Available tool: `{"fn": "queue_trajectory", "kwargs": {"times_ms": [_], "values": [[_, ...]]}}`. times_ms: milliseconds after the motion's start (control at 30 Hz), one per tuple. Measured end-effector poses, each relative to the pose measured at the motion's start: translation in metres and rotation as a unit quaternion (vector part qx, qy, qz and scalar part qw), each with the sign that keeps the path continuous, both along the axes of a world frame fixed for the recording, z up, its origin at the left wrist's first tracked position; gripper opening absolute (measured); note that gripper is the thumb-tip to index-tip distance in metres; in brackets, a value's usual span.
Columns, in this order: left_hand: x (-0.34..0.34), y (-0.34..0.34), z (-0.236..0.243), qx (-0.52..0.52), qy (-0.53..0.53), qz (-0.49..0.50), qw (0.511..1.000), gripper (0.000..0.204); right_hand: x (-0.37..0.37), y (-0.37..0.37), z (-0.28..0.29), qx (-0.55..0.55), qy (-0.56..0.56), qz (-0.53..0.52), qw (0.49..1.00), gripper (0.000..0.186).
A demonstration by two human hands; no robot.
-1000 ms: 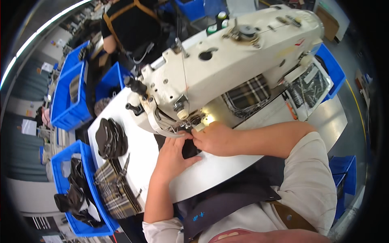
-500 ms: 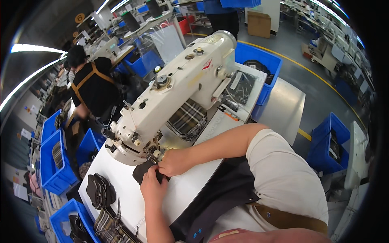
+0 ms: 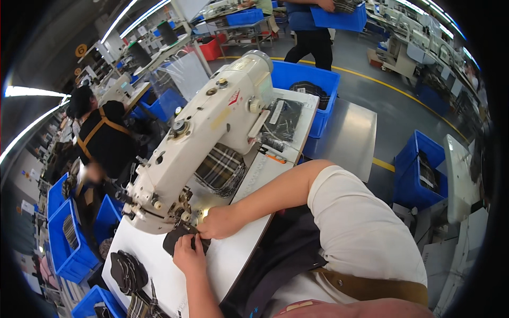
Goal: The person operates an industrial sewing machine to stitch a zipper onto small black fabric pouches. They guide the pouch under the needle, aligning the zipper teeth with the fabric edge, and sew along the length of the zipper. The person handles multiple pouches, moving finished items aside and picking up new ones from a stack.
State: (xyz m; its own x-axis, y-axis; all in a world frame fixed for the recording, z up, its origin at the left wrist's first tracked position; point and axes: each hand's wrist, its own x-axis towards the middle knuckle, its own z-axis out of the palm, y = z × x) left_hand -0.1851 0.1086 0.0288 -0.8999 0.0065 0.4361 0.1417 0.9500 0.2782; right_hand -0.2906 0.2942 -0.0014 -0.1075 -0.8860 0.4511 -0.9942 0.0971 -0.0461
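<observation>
A white industrial sewing machine point(image 3: 212, 124) stands on a white table, its needle end low over a small dark fabric piece point(image 3: 170, 241). My left hand point(image 3: 189, 256) is closed on the near edge of this piece, thumb and fingers pinched together. Just right of it, beside the needle area, my right hand point(image 3: 218, 222) also grips the piece, its fingers curled and partly hidden. Both hands nearly touch. Beneath the machine's arm lies a stack of plaid fabric pieces point(image 3: 220, 170). A pile of dark fabric pieces point(image 3: 127, 271) rests left of my hands, with plaid fabric point(image 3: 140, 305) below it.
Orange-handled snips point(image 3: 273, 157) and a clear plastic bag point(image 3: 285, 121) lie on the table's right part. Blue bins stand behind point(image 3: 331, 84), at left point(image 3: 74, 259) and at right point(image 3: 403, 177). One person sits at left; another stands behind, holding a blue bin point(image 3: 339, 18).
My view has shifted, so the machine and table appear farther left and a little lower. The person behind shows more fully with the blue bin. Both hands stay on the dark piece.
</observation>
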Motion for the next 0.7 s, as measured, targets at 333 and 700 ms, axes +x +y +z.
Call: {"fn": "queue_trajectory", "kwargs": {"times_ms": [333,700], "values": [[-0.001,-0.002,0.009,0.026,-0.053,-0.06,0.996,0.03,-0.013,-0.008,0.031,0.121,0.004,0.076,0.99,0.017],[0.009,-0.013,0.027,0.023,-0.13,-0.073,0.989,0.048,0.005,0.009,0.008,0.046,0.031,0.013,0.998,0.025]]}}
